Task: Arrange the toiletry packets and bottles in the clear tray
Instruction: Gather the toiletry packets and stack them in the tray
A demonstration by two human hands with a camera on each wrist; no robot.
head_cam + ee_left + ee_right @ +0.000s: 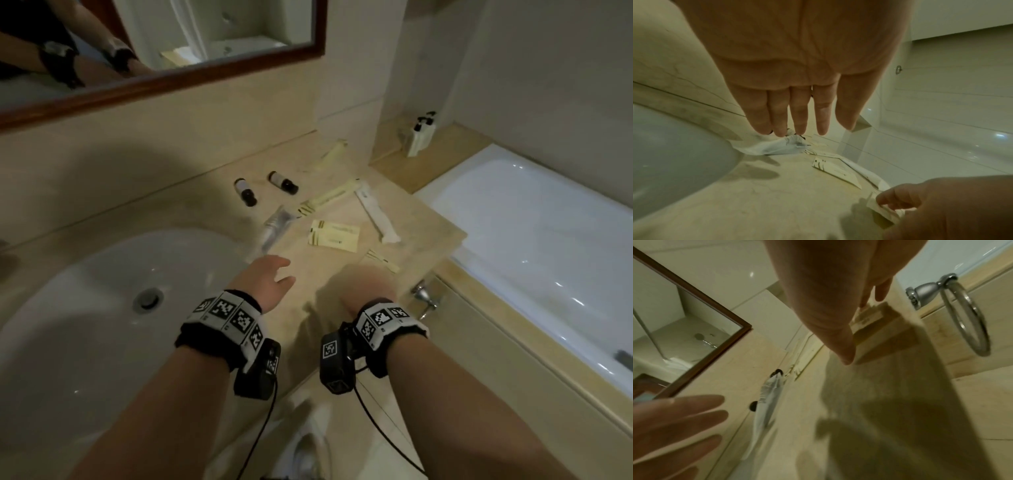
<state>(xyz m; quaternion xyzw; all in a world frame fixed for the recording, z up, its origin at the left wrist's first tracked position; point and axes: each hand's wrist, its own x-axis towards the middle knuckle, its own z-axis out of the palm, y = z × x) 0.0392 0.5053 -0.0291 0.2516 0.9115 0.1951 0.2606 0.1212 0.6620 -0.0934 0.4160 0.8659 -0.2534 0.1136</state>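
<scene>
Toiletries lie scattered on the beige counter [329, 274]. Two small dark bottles [245, 192] [282, 181] lie on their sides at the back. In front of them are a clear tube [275, 226], a flat yellow packet [334, 233], a long yellow packet [329, 198] and a long white packet [376, 216]. My left hand [281, 274] hovers open beside the sink, fingers straight [797, 123], just short of the tube [781, 146]. My right hand [371, 279] reaches with straight fingers [879, 293] and touches a small yellow packet [383, 260] near the counter's right edge. I cannot make out a clear tray.
A white sink [85, 308] fills the left. A wood-framed mirror [171, 68] hangs behind it. To the right, below the counter edge, are a bathtub [531, 222] and a chrome towel ring [962, 321]. Pump bottles [421, 135] stand on the far ledge. Another yellow packet [334, 154] lies at the back.
</scene>
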